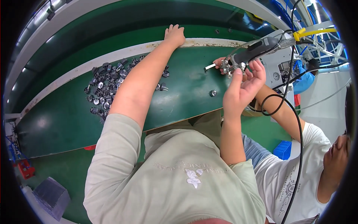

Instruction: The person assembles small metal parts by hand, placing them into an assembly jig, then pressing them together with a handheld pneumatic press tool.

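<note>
My left arm stretches across the green work table, and my left hand (174, 36) is over its far white rim, fingers spread. Whether anything lies under those fingers is hidden. Palm up, my right hand (249, 81) is beside a grey-handled tool (257, 50) with shiny metal fittings at its lower end. Its fingers are loosely curled and apart from the thumb, whose tip is close to the fittings. A co-worker's hand (219, 62), partly behind the tool, is by a short white strip (210, 67). Small round black-and-silver parts with prongs (108, 84) are heaped under and left of my left forearm.
One loose round part (213, 93) lies on the green table (186, 97) near my right wrist. Beyond the rim runs a dark green belt (141, 33) with small parts on it. A black cable (300, 149) loops down at right, past a co-worker in a white shirt (287, 183).
</note>
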Demonstrator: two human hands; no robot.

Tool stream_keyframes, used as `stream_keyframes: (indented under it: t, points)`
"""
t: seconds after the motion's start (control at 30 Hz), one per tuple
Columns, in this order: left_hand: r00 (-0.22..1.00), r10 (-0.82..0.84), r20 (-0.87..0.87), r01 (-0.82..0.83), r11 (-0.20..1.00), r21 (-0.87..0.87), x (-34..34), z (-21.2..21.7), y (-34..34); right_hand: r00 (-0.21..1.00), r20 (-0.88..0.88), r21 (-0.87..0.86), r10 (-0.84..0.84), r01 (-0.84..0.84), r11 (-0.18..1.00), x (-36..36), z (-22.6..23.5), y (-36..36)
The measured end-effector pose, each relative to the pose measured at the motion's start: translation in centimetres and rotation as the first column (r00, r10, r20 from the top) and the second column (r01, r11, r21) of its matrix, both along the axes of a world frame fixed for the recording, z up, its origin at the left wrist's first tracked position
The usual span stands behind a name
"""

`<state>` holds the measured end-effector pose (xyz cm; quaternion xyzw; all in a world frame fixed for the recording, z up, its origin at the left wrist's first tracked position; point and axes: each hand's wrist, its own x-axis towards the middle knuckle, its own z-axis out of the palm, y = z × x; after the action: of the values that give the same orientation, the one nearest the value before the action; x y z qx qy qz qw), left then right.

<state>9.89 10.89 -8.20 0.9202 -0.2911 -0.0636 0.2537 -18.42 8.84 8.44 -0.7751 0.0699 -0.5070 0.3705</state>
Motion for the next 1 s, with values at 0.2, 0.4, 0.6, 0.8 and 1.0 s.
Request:
stream_keyframes:
  t: [0.2,0.4,0.6,0.8,1.0]
  points:
    - [0.995,0.005,0.099,0.019,0.969,-0.244,0.7,-1.0,0.5,0.999,0.001,0.059,0.039,-0.039,0.997,0.5,-0.1,-0.8]
    - [0.996,0.055,0.066,-0.017,0.876,-0.483,0.4,-0.7,1.3,0.990,0.114,0.079,0.088,-0.097,0.992,1.5,-0.2,-0.8]
    - [0.989,-0.089,-0.114,0.020,0.867,-0.498,-0.8,2.7,2.6,0.983,0.184,0.120,-0.024,0.001,0.993,1.7,0.7,-1.2]
    - [0.946,-0.299,-0.128,0.171,0.792,-0.587,-0.7,3.6,3.6,0.975,0.219,0.105,0.032,-0.056,0.993,0.7,-1.5,-2.6]
    - [0.812,-0.568,-0.136,0.502,0.797,-0.335,-4.6,5.9,4.3,0.983,0.183,0.177,0.017,-0.050,0.983,-0.5,-1.9,-4.7]
